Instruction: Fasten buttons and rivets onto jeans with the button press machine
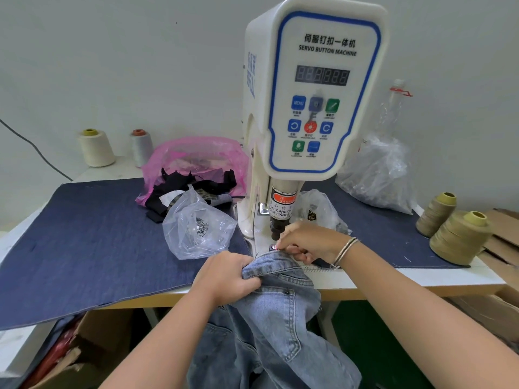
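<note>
1. Jeans: faded light blue denim.
2. Machine: white, with a blue outline around its panel and blue, green and red buttons.
3. Cloth on the table: dark navy.
4. Far bag: pink, holding black scraps.
5. Right spools: khaki.
6. Far left spools: one cream, one silver-grey.
</note>
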The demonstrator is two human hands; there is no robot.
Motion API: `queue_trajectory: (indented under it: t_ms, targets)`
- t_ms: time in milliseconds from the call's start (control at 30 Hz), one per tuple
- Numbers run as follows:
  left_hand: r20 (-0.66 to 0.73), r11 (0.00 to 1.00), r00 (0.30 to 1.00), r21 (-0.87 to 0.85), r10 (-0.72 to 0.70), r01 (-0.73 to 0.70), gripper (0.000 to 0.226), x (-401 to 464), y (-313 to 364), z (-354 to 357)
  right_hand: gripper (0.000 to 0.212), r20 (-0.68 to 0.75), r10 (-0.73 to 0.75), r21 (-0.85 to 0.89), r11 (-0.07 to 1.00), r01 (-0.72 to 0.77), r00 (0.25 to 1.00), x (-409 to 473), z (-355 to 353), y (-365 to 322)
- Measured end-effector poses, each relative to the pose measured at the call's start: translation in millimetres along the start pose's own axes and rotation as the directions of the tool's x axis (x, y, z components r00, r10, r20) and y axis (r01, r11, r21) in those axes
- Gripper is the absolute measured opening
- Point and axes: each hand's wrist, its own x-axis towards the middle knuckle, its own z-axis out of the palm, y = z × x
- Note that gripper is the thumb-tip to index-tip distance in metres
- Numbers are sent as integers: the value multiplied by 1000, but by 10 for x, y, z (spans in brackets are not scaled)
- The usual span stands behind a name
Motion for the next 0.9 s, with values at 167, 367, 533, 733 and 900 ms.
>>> queue_trajectory:
  t_ms: [167, 367, 533, 733, 900]
  targets:
    - [-6, 1000, 1000, -17, 3, -3, 31, 9, -4, -1, 20, -14, 12, 62, 998, -11, 1000, 68, 33, 67]
    - [95, 958, 993, -270, -67, 90, 32, 11, 28, -73, 28, -323, -385, -164, 923, 349, 865, -44, 133, 208]
    - [324, 759, 946, -619, 11, 203, 30, -6, 112, -344, 13, -137, -792, -497, 574, 651, 595, -367, 411, 503]
    - [353, 608, 934, -753, 52, 251, 18, -77, 257, -441, 32, -61, -741, -754, 473, 455, 669, -475, 542, 615]
    - [285, 604, 957, -773, 54, 196, 17, -132, 259, -461, 17, -15, -702, -510, 618, 598, 712, -580, 476, 588]
